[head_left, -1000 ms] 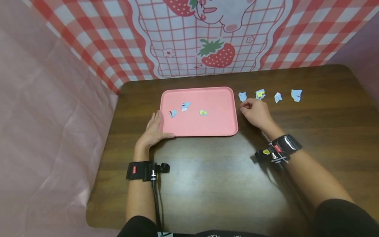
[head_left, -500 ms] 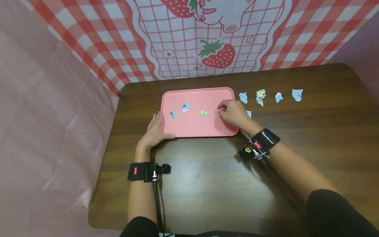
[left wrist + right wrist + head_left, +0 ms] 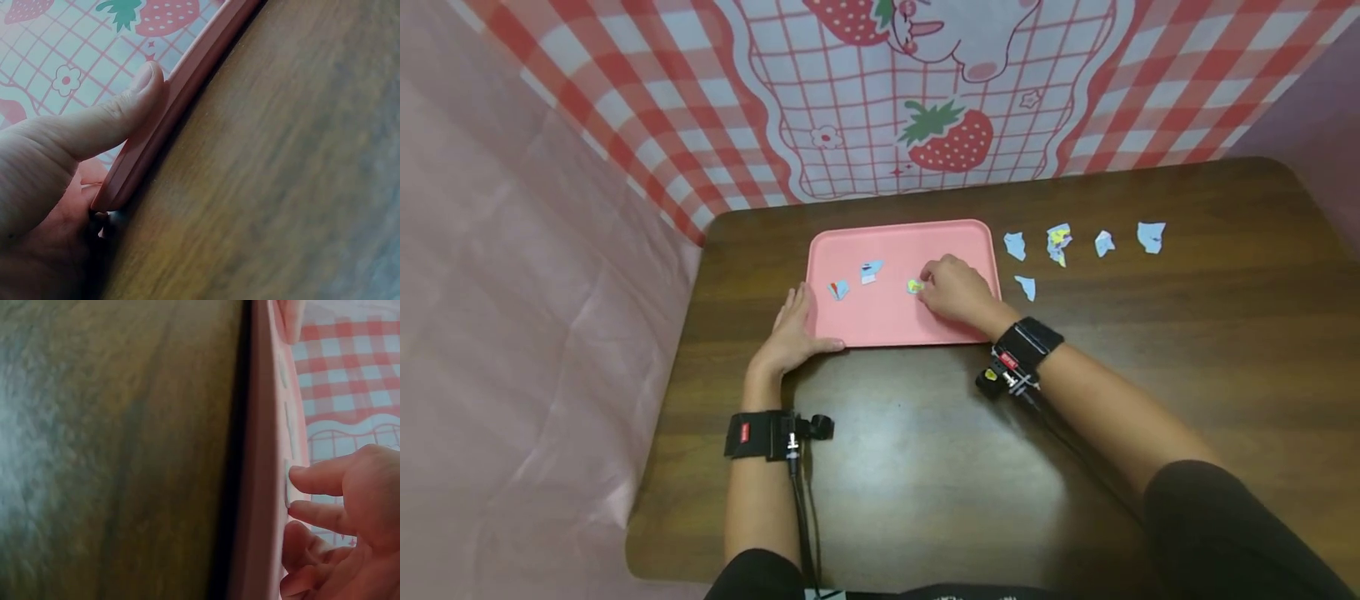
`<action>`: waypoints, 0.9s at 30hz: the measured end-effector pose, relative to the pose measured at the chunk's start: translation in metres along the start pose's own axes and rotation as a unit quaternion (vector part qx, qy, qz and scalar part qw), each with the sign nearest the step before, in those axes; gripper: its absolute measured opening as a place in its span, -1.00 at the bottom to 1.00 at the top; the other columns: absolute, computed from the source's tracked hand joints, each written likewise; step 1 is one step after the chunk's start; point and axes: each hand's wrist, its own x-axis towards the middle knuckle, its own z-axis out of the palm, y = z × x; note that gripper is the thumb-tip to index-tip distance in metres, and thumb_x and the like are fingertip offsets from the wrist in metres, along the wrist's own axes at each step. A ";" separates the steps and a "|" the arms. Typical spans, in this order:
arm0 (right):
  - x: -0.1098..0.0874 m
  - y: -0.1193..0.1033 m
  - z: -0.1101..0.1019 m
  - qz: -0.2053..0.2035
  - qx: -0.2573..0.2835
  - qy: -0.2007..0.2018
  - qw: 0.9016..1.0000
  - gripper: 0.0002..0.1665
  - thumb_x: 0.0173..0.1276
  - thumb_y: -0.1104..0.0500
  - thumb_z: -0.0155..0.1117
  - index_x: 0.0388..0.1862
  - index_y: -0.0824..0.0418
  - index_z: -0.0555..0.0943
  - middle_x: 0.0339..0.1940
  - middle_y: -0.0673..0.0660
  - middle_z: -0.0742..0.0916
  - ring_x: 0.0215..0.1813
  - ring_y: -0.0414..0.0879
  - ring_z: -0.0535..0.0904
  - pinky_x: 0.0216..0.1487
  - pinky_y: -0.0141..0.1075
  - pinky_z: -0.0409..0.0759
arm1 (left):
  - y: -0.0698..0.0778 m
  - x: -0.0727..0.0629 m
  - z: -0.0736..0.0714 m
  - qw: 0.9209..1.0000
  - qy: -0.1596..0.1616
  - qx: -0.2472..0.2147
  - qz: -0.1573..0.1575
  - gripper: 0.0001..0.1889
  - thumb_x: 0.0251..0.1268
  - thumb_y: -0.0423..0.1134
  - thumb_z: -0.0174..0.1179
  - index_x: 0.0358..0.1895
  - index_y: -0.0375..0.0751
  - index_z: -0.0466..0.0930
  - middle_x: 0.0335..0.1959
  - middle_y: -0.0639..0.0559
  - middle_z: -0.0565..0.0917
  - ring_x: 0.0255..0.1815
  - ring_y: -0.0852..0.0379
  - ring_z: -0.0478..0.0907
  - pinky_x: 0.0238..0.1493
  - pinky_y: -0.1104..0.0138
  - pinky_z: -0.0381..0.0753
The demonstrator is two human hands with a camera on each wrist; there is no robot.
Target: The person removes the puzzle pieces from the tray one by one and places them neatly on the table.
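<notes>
A pink tray [image 3: 887,329] lies on the wooden table. My left hand [image 3: 786,337] is spread at its near left corner, with straight fingers along the left side and the thumb on the front rim. Over the tray's middle is my right hand [image 3: 955,290]. Its thumb and fingertip pinch at the edges of a small yellow-and-blue paper piece [image 3: 913,287], partly hidden by the fingers. A blue piece with a red mark [image 3: 838,289] and a blue-and-white piece [image 3: 870,272] lie farther left in the tray.
Right of the tray, torn paper pieces lie in a row: light blue [image 3: 1015,246], yellow-and-blue [image 3: 1059,240], pale blue-and-white [image 3: 1104,243] and larger blue [image 3: 1151,237]. A narrow blue piece [image 3: 1026,287] sits nearer. Behind the table hangs a strawberry-patterned cloth [image 3: 951,142].
My right hand has moved left from the table beside the tray to the yellow-and-blue piece inside it, uncovering the narrow blue piece. My left hand has stayed at the tray's corner.
</notes>
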 end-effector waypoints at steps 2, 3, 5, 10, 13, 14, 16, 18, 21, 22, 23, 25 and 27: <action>0.001 -0.001 0.002 0.002 -0.007 0.003 1.000 -0.60 0.34 0.10 0.30 0.09 0.28 0.67 -0.08 0.23 0.65 -0.08 0.10 0.58 -0.05 0.03 0.55 | 0.001 0.000 0.000 1.000 0.000 -0.001 0.000 0.33 0.07 0.13 0.49 0.63 -0.27 -0.36 0.66 -0.14 -0.31 0.64 -0.02 -0.51 0.55 -0.01 -0.40; 0.001 -0.002 0.002 0.004 -0.009 0.004 1.000 -0.60 0.35 0.10 0.30 0.09 0.27 0.66 -0.09 0.23 0.64 -0.09 0.10 0.58 -0.07 0.02 0.56 | 0.002 0.000 0.000 1.000 0.000 -0.002 -0.001 0.33 0.07 0.13 0.49 0.63 -0.28 -0.36 0.66 -0.14 -0.31 0.64 -0.02 -0.51 0.55 0.00 -0.41; 0.001 -0.002 0.003 0.005 -0.011 0.006 1.000 -0.61 0.37 0.09 0.30 0.09 0.27 0.66 -0.09 0.22 0.63 -0.12 0.10 0.58 -0.10 0.01 0.56 | 0.003 0.001 -0.001 1.000 0.000 -0.002 -0.001 0.32 0.07 0.13 0.49 0.63 -0.28 -0.35 0.66 -0.14 -0.30 0.64 -0.02 -0.51 0.55 -0.01 -0.40; 0.003 -0.002 0.006 0.011 -0.008 0.012 1.000 -0.67 0.41 0.08 0.29 0.01 0.27 0.67 -0.11 0.19 0.61 -0.12 0.08 0.56 -0.08 -0.01 0.56 | 0.004 0.003 -0.001 1.000 0.001 -0.003 0.000 0.33 0.06 0.11 0.50 0.63 -0.29 -0.35 0.66 -0.15 -0.30 0.64 -0.03 -0.50 0.55 -0.03 -0.39; 0.005 -0.002 0.007 0.015 -0.002 0.014 1.000 -0.70 0.40 0.09 0.31 -0.03 0.28 0.67 -0.12 0.19 0.61 -0.12 0.08 0.56 -0.07 -0.02 0.55 | 0.005 0.003 -0.001 1.000 0.003 -0.004 0.003 0.33 0.05 0.10 0.51 0.62 -0.31 -0.34 0.66 -0.17 -0.30 0.64 -0.04 -0.50 0.55 -0.02 -0.39; 0.005 -0.002 0.007 0.017 0.002 0.014 1.000 -0.71 0.38 0.11 0.32 -0.04 0.28 0.67 -0.13 0.19 0.61 -0.12 0.07 0.55 -0.07 -0.03 0.55 | 0.005 0.003 -0.001 1.000 0.003 -0.004 0.003 0.33 0.05 0.10 0.51 0.62 -0.31 -0.35 0.66 -0.17 -0.30 0.64 -0.04 -0.50 0.55 -0.01 -0.39; 0.005 -0.003 0.007 0.016 0.008 0.016 1.000 -0.72 0.36 0.13 0.34 -0.05 0.28 0.66 -0.14 0.19 0.62 -0.13 0.07 0.55 -0.07 -0.03 0.54 | 0.005 0.003 -0.001 1.000 0.004 -0.002 0.005 0.33 0.05 0.11 0.50 0.62 -0.32 -0.35 0.66 -0.18 -0.30 0.64 -0.05 -0.50 0.56 -0.01 -0.39; 0.005 -0.004 0.007 0.011 0.016 0.018 1.000 -0.73 0.34 0.17 0.35 -0.05 0.29 0.65 -0.15 0.19 0.63 -0.12 0.07 0.55 -0.07 -0.04 0.54 | 0.005 0.002 -0.002 1.000 0.004 -0.002 0.004 0.33 0.05 0.12 0.50 0.62 -0.31 -0.35 0.66 -0.18 -0.30 0.64 -0.05 -0.50 0.56 -0.01 -0.39; 0.004 -0.005 0.008 0.003 0.023 0.024 0.999 -0.79 0.34 0.19 0.34 -0.10 0.27 0.64 -0.18 0.19 0.67 -0.14 0.06 0.57 -0.09 -0.05 0.54 | 0.004 0.001 -0.002 1.000 0.006 -0.003 0.003 0.33 0.05 0.11 0.49 0.63 -0.30 -0.35 0.66 -0.16 -0.29 0.64 -0.04 -0.50 0.55 -0.03 -0.38; 0.003 -0.006 0.008 0.001 0.027 0.026 0.999 -0.81 0.35 0.20 0.33 -0.12 0.26 0.63 -0.20 0.18 0.68 -0.15 0.06 0.57 -0.10 -0.05 0.54 | 0.004 0.000 -0.002 1.000 0.007 -0.002 0.003 0.33 0.06 0.11 0.49 0.63 -0.30 -0.35 0.66 -0.16 -0.29 0.64 -0.04 -0.50 0.55 -0.03 -0.38; 0.002 -0.006 0.009 -0.001 0.033 0.026 0.999 -0.84 0.35 0.21 0.33 -0.14 0.25 0.62 -0.22 0.18 0.69 -0.17 0.06 0.57 -0.12 -0.06 0.54 | 0.004 0.000 -0.002 1.000 0.007 -0.004 0.003 0.32 0.06 0.12 0.49 0.63 -0.29 -0.34 0.66 -0.16 -0.29 0.64 -0.04 -0.50 0.55 -0.03 -0.38; 0.000 -0.007 0.011 -0.006 0.042 0.030 0.999 -0.88 0.36 0.22 0.32 -0.19 0.23 0.60 -0.28 0.16 0.70 -0.22 0.05 0.56 -0.17 -0.08 0.52 | 0.003 -0.001 -0.001 1.000 0.008 -0.004 0.005 0.32 0.06 0.11 0.49 0.63 -0.30 -0.33 0.66 -0.17 -0.28 0.64 -0.05 -0.49 0.55 -0.05 -0.37; -0.004 -0.007 0.013 -0.011 0.054 0.031 0.998 -0.91 0.37 0.23 0.32 -0.21 0.21 0.60 -0.33 0.14 0.69 -0.27 0.03 0.54 -0.21 -0.11 0.50 | 0.002 -0.004 0.000 1.000 0.007 -0.006 0.004 0.32 0.06 0.11 0.49 0.63 -0.30 -0.33 0.66 -0.18 -0.27 0.64 -0.07 -0.49 0.54 -0.08 -0.36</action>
